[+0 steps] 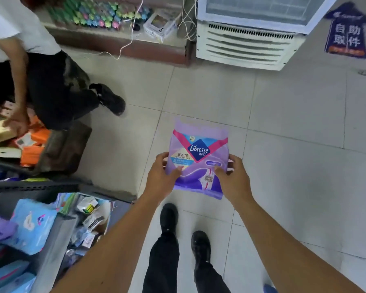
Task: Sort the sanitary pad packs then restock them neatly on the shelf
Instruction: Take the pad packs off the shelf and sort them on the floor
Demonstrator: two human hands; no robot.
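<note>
Left hand point(161, 173) and right hand point(230, 176) curled on purple pack point(198, 159), thumbs on front, pinching lower corners; held face-up over tiled floor point(283, 123). Blue packs point(33, 225) on shelf point(51, 250) at left, cut off by frame. Crouching person point(40, 81) beyond, orange packs point(33, 142) partly hidden.

glossy plastic pad pack point(199, 157) (floor point(283, 123) seemingly tiled)

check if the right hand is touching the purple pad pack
Touching: the head view shows the right hand gripping the purple pad pack at its right edge.
</note>
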